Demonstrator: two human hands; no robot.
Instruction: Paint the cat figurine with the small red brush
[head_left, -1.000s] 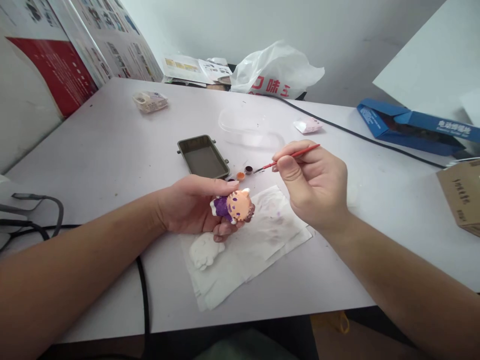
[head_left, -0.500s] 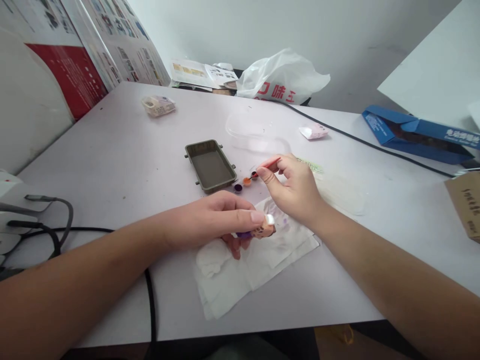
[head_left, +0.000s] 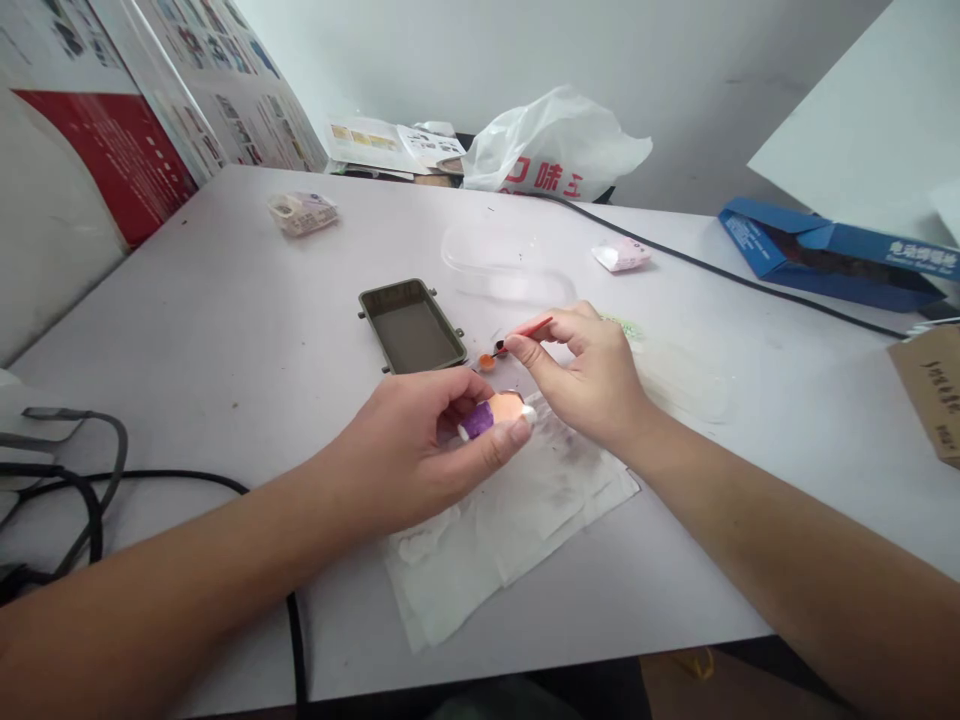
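— Which step is this?
— Loading paint, I'd say. The right hand pinches a thin red brush between closed fingertips, its tip at the small paint pots just beyond them.
— And the figurine?
— Clasped in the left hand, thumb and fingers closed round it, above the paper towel.
— The next move?
— Probably a steady carry back to the figurine, without dripping.

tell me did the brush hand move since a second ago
Yes. The right hand came down toward the paint pots beside the grey tray, brush tip now there.
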